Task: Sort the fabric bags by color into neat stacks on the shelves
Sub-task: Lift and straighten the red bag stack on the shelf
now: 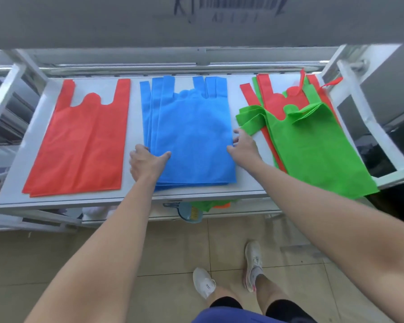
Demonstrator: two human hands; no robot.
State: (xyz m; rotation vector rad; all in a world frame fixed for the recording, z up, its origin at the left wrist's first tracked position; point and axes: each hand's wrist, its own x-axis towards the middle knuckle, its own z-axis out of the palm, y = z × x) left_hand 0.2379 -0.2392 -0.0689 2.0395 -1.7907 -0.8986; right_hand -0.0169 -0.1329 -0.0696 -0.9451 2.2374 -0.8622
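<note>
Flanking the blue stack (pixel 191 136), both hands were set at its near half on the white shelf (pixel 135 122). The left hand (pixel 147 163) gripped the stack's left edge, with the thumb flat on the top bag and the fingers curled down beside the edge. The right hand (pixel 243 145) met the right edge with curled fingertips and thumb; whether it pinched the fabric or only pressed it could not be told. Left of the blue stack, apart from it, lay a red stack (pixel 79 145). To its right lay a mixed pile (pixel 313 145) of green and red bags, a green bag uppermost, its folded handle just beside the right hand. The blue handles were fanned unevenly at the far end.
</note>
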